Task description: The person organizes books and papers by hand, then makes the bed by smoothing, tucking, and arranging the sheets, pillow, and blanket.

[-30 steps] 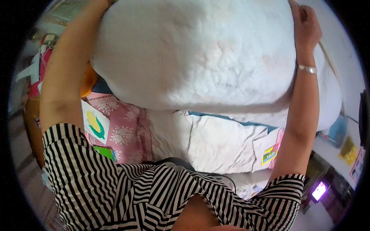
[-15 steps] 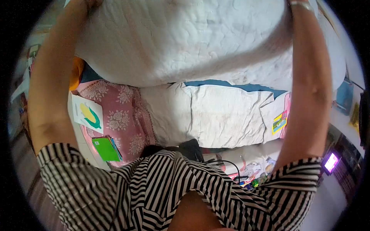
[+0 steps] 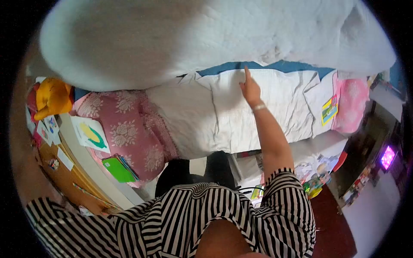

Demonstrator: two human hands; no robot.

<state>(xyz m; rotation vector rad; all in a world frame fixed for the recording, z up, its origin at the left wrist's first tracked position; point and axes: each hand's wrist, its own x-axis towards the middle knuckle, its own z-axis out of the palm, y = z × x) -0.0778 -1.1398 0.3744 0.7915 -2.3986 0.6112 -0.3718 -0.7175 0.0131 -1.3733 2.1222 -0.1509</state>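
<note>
A large white quilted cloth [image 3: 206, 34] fills the upper part of the view. Below it lies a creased white sheet [image 3: 232, 116], and a strip of blue cloth [image 3: 297, 66] shows between the two. Over the sheet is my right hand [image 3: 251, 88], index finger stretched toward the blue strip, with nothing seen in it. Along the left edge runs my left arm, dark and blurred; its hand cannot be made out. A pink flowered cloth [image 3: 124, 124] lies to the left of the sheet.
A corn picture [image 3: 89, 134] and green book [image 3: 118, 170] lie on the pink cloth. A yellow picture card [image 3: 329, 111] rests near a pink pillow [image 3: 352, 105]. An orange plush object [image 3: 53, 98] is at left, a lit purple screen [image 3: 387, 158] at right.
My right hand has come down from the top right to the sheet's middle. My left arm has swung out to the left edge. More of the surroundings shows on both sides.
</note>
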